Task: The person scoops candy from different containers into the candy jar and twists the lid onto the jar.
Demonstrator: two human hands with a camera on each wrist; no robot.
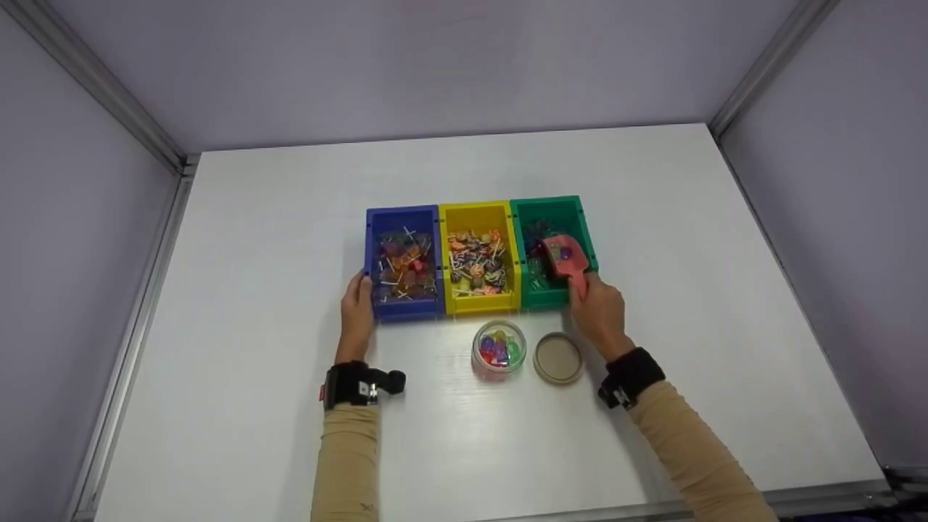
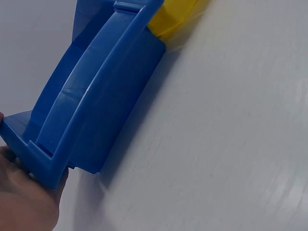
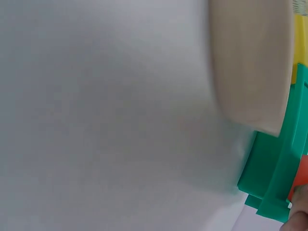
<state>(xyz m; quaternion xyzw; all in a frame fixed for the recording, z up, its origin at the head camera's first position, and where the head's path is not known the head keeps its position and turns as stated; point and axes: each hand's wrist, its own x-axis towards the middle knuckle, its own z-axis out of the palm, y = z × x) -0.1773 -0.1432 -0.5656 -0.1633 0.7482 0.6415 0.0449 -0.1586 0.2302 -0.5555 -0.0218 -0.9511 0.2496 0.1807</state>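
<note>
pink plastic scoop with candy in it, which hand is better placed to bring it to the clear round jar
Probably the right hand: it grips the scoop and is nearer the jar. The left hand holds the outer side of the blue plastic bin, farther from both.

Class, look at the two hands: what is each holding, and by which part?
The right hand holds the pink scoop by its handle. The left hand grips the blue bin at its left side, near the front corner.
</note>
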